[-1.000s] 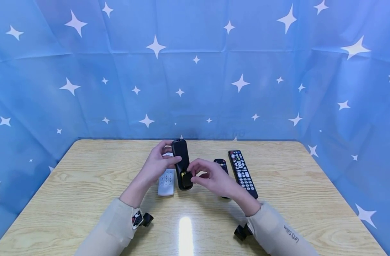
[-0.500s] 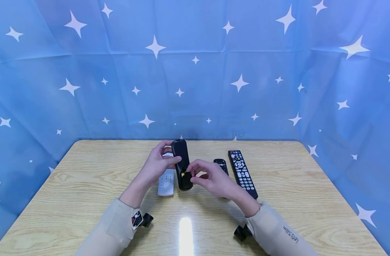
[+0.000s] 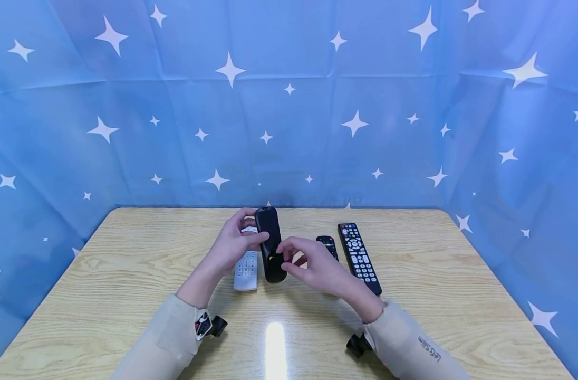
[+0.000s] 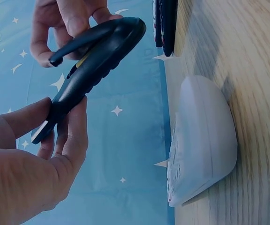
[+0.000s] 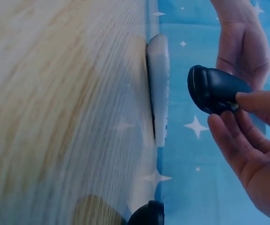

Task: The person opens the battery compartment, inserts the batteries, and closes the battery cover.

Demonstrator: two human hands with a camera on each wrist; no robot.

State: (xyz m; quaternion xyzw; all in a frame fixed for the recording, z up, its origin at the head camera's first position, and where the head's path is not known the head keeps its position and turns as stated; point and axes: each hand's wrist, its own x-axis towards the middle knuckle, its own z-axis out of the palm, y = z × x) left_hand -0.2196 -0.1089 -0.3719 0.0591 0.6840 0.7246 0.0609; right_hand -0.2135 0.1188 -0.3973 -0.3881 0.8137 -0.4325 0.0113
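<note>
My left hand (image 3: pixel 232 241) grips a black remote control (image 3: pixel 267 226) by its far end, thumb across its back, which faces up. The remote is held above the table. At its near end the battery cover (image 4: pixel 90 37) stands tilted up from the body, its lower end meeting the remote's end in the left wrist view. My right hand (image 3: pixel 315 266) pinches this cover between thumb and fingers. A strip of yellow, seemingly a battery (image 4: pixel 83 59), shows in the gap beneath it. Under the left hand lies a white remote (image 3: pixel 246 272), buttons up, partly hidden.
To the right, a small black remote (image 3: pixel 328 243) lies partly behind my right hand. Beside it is a longer black remote (image 3: pixel 360 258) with white buttons. All rest on the wooden table (image 3: pixel 142 253), backed by a blue star-patterned curtain (image 3: pixel 289 116).
The battery cover has tipped closer to the remote's back, and less yellow shows in the head view. My right fingers have shifted slightly with it. The left hand stays in place.
</note>
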